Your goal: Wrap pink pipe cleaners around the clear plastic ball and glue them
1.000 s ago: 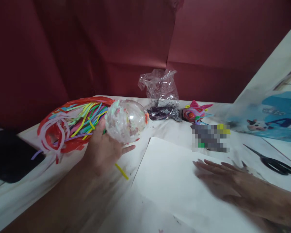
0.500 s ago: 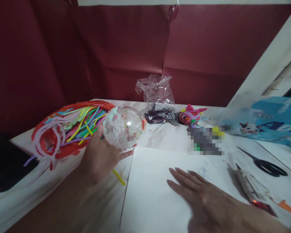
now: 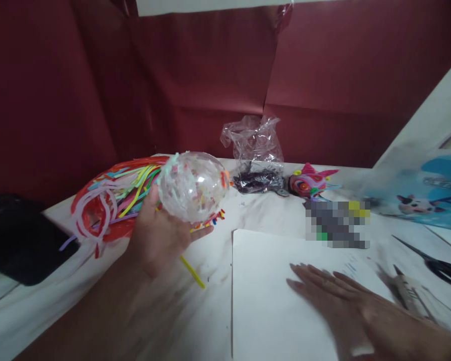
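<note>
A clear, rounded balloon-like ball point(image 3: 195, 188) with whitish and colourful patches rests in my left hand point(image 3: 161, 235), whose fingers and thumb cup it from below and the left. Small red, yellow and blue bits show under the ball. My right hand point(image 3: 334, 296) lies palm down with fingers stretched on a white sheet of paper point(image 3: 270, 301). Beside my left hand, a yellow strip point(image 3: 192, 272) lies on the table.
Colourful pipe cleaners point(image 3: 131, 190) on red plastic lie at the left, near a black object point(image 3: 26, 250). Behind are a crinkled clear bag point(image 3: 255, 145) and a pink figure point(image 3: 310, 181). Scissors point(image 3: 432, 263), a glue gun point(image 3: 413, 296) and a blue package point(image 3: 432, 195) are at the right.
My left hand has raised the ball slightly, exposing small coloured bits beneath it. The paper and my right hand sit further right in view, and the whole view has shifted.
</note>
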A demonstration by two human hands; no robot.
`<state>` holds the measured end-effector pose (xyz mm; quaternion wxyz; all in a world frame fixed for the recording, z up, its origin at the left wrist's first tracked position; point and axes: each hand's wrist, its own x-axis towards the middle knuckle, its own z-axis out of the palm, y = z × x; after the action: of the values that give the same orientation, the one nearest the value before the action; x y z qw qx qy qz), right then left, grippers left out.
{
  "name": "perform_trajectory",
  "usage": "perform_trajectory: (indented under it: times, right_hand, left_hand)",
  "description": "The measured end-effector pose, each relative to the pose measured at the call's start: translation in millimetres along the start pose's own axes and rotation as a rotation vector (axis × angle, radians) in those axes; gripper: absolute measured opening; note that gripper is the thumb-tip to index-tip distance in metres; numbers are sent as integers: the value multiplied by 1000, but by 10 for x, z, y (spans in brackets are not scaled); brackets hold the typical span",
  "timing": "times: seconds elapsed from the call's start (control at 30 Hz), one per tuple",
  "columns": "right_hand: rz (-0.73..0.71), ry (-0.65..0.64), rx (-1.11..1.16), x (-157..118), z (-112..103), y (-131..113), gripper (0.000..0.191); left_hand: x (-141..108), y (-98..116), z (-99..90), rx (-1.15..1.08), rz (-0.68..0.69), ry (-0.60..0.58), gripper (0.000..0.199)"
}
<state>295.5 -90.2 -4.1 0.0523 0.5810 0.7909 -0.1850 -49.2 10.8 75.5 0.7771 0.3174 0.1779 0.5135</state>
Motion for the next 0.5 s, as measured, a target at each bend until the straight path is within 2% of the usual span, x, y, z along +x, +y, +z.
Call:
perform_trajectory:
  times: [0.1,0.17,0.3,0.37,0.5]
  right_hand:
    - [-61,121,131,13,-46,-44,89]
    - [-58,203,203,18,-93,-90,80]
    - [49,265,396,61,-110,-174,93]
    - [27,273,515,101,-82,-212,99]
    - [-84,395,752,160,-26,-295,109]
  left_hand:
    - [-8,-128,-24,-13,-62,38,58]
    - [-13,-264,-45,2,-129,21,50]
    - [-24,-518,-56,82,-222,-105,59]
    - [-36,-607,-46,105,-211,-142,62]
    - [-53,-755,-35,182,-243,-182,71]
